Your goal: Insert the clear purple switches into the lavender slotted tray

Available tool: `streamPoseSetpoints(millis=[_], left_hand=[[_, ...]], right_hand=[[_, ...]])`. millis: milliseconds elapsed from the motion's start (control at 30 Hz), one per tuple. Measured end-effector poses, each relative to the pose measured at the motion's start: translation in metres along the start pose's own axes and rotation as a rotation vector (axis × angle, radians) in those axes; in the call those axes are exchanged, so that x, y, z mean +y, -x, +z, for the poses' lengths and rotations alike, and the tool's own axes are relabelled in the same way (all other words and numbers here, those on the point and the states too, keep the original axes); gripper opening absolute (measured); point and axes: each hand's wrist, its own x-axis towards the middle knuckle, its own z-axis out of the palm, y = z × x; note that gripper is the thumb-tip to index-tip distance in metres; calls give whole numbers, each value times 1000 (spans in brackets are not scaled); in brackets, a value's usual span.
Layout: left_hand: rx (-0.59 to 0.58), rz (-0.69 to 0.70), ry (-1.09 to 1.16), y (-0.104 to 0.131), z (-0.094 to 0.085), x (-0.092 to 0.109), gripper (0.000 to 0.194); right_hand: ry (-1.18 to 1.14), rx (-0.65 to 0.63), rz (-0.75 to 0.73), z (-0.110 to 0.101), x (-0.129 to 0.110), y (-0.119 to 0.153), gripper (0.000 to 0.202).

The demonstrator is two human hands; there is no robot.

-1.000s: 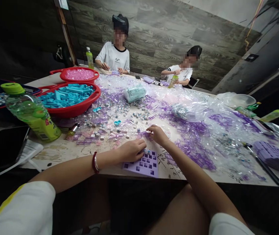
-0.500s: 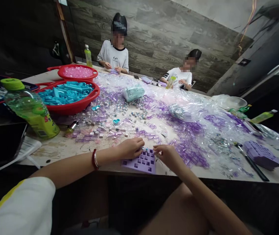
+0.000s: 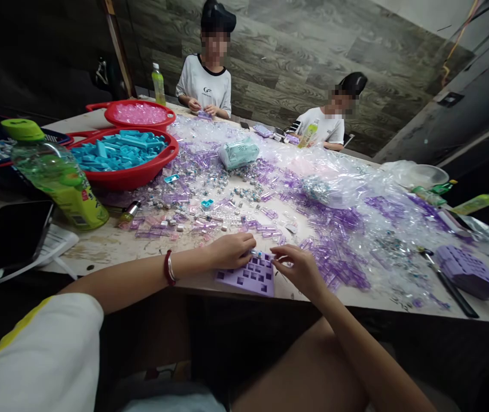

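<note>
A purple plate with square holes (image 3: pixel 248 279) lies at the table's near edge. My left hand (image 3: pixel 232 250), with a red band on its wrist, rests over the plate's upper left part, its fingers closed round something I cannot make out. A few small whitish-blue pieces (image 3: pixel 260 254) sit along the plate's far edge, between the hands. At the upper right corner of the plate is my right hand (image 3: pixel 298 266), thumb and forefinger nearly together; anything between them is too small to tell. Loose clear purple parts (image 3: pixel 339 252) lie beyond this hand.
Red baskets hold blue pieces (image 3: pixel 119 150) and pink pieces (image 3: pixel 139 113). At left are a green-capped bottle (image 3: pixel 66 183) and a black phone (image 3: pixel 12 234). A stack of purple plates (image 3: pixel 470 272) stands at right near another person's hand. Two people (image 3: pixel 208 86) sit across the table.
The view has shifted slightly, so the table and people appear moved. My right hand's fingers have spread a little beside the plate's corner. My left hand stays on the plate.
</note>
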Motion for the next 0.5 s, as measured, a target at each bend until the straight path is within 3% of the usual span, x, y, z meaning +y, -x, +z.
streamPoseSetpoints(millis=[133,500], left_hand=[[-2,-5,-11,0,0,0,12],[13,14,0,0,2,-1,13]], right_hand=[[-20,41,-22,9,-1,-11,11],[32,-48,-66,16,-5,-18,10]])
